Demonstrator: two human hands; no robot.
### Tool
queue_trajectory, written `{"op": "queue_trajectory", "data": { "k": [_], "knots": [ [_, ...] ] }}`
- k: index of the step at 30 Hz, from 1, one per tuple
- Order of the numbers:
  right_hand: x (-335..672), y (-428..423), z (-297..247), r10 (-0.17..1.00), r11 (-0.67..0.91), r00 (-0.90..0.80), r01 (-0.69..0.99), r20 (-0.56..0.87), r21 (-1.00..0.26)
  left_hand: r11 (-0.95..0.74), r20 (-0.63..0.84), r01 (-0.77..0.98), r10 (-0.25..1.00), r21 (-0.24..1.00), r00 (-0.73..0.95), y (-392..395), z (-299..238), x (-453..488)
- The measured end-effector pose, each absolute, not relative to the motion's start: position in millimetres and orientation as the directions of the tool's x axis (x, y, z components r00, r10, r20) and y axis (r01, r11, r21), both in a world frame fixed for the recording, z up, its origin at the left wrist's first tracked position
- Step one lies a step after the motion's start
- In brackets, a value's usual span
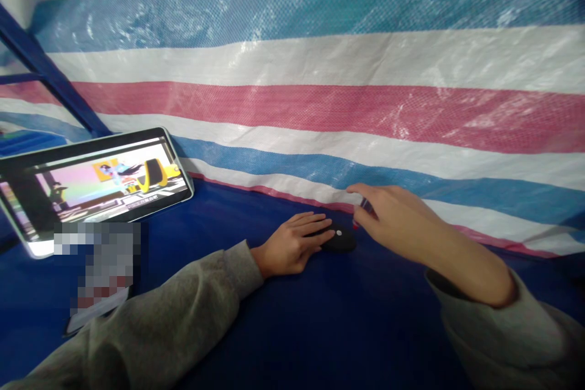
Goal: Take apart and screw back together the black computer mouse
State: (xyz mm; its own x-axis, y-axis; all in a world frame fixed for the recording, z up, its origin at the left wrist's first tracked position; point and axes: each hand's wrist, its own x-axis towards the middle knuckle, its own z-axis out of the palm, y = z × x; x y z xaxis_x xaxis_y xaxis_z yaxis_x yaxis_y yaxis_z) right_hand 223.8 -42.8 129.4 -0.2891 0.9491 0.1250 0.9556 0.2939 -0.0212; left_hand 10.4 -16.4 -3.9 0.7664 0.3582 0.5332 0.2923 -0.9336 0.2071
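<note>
a: where does the work sit?
b: at the black rounded object (340,241) with a white spot on top, near the middle of the blue surface (301,335), just short of the striped sheet (283,103) on the far side

a: how are the hands placed?
b: the left hand (292,245) lies flat with its fingers stretched out and slightly spread, the tips over the left part of that object; the right hand (395,216) hangs to the right, index finger reaching out, thumb and fingers pinching a slim dark item with a red end (355,226), mostly hidden by the hand

a: so how far along is it?
b: i'd judge the object is in place and steadied, and the slim item is in hand; the two look apart, so any contact between them seems not yet made, and i cannot tell whether anything on the object is finished

a: what else is about?
b: a tablet (107,186) with a lit screen at the far left, and nearer, beside the left sleeve (183,304), a flat item (103,304) partly masked by pixelation
</note>
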Motion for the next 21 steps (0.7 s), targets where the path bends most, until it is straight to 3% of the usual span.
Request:
{"op": "queue_trajectory", "data": {
  "k": [21],
  "knots": [
    [222.8, -41.6, 129.5, 0.938, 0.326, -0.316, 0.944, 0.139, -0.051, -0.933, 0.525, 0.29, 0.361, 0.214, 0.771, -16.6, -4.6, 10.3]
  ]
}}
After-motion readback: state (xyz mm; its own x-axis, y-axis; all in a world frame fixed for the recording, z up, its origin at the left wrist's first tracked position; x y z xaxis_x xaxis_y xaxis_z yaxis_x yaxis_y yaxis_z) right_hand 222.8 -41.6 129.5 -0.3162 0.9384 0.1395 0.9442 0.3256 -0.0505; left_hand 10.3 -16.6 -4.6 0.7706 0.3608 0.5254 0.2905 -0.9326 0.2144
